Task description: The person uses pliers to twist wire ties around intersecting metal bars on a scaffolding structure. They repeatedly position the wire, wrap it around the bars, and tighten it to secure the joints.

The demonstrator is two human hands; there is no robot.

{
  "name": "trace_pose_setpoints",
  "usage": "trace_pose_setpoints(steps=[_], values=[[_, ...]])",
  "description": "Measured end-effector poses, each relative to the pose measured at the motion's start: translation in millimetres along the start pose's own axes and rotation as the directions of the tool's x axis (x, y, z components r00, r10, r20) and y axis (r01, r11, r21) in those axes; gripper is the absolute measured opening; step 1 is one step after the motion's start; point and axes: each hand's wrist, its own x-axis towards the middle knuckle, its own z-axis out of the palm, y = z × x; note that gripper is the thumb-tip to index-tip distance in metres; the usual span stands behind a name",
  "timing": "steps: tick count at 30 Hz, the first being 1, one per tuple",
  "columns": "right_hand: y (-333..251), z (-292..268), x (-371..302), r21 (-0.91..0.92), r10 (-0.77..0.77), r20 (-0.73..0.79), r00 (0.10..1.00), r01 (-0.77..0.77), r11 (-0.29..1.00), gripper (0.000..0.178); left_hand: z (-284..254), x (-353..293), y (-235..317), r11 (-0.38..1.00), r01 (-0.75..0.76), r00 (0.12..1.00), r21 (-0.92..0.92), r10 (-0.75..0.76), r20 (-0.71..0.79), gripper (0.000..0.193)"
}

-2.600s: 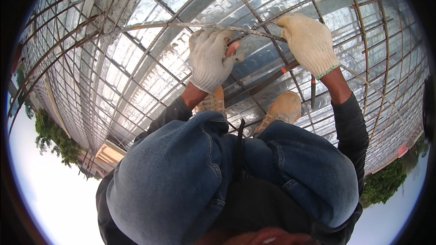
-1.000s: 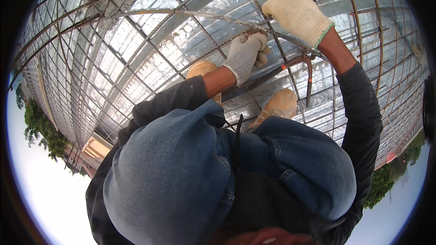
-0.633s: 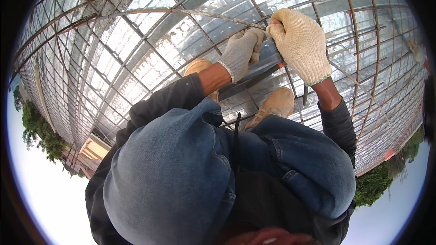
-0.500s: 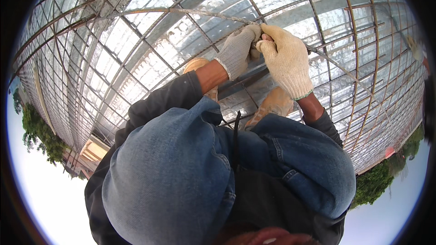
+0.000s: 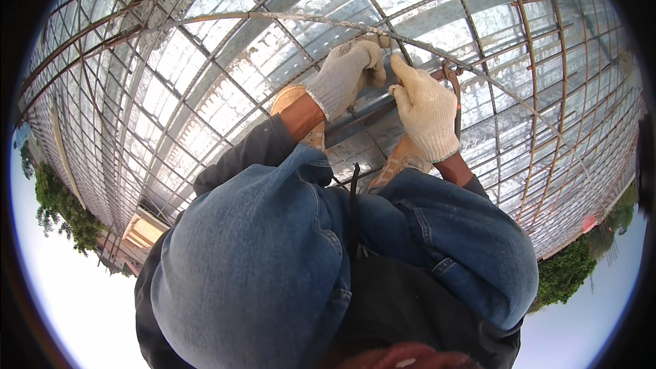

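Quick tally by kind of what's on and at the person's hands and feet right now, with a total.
Knit work gloves: 2, on the left hand and the right hand
Tan shoes: 2, left shoe and right shoe
Loose grey rebar that both hands meet at: 1
Rusty hooked tool by the right hand: 1
Total: 6

Head camera looks steeply down, close over knees, probably crouched
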Motion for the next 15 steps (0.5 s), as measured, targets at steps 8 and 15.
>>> trace_pose_setpoints(steps=[8,15], values=[[-22.7,20.6,-15.0,0.085,0.090,0.096,0.991,-0.099,0.992,0.055,11.8,3.7,9.4,0.933,0.053,0.982,0.355,0.015,-0.186,0.025],[-30.0,-18.5,-4.1,0.029,0.042,0.051,0.998,-0.043,0.999,0.046,20.4,4.4,6.0,0.927,0.052,0.973,0.373,0.038,-0.230,0.028]])
